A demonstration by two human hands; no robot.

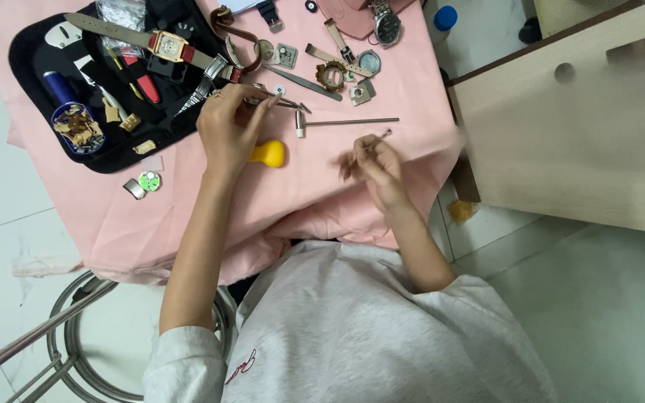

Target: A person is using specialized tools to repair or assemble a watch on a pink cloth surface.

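Head view, the only one I have: pink cloth (322,194) covers the worktop, with watch parts strewn toward its far edge. My left hand (229,130) is closed in a pinch on thin metal tweezers (281,101), whose tips point toward the far side. A yellow rubber ball (269,154) lies just beside that hand, partly hidden by it. My right hand (375,164) sits near the right edge of the cloth, fingers curled narrow around a slim pin-like tool (381,136); motion blur keeps me from telling its type or what else it may hold. A small hammer (345,122) lies between the two hands, untouched. A black tool case (31,67) occupies the far left corner, a gold-faced watch (167,46) resting across it.

Judgement: the tweezers look light, stiff and springy, best held mid-shank with even pressure. The pin tool appears thin and slippery, easily dropped into the cloth folds, and wants a fingertip grip near its thicker end.
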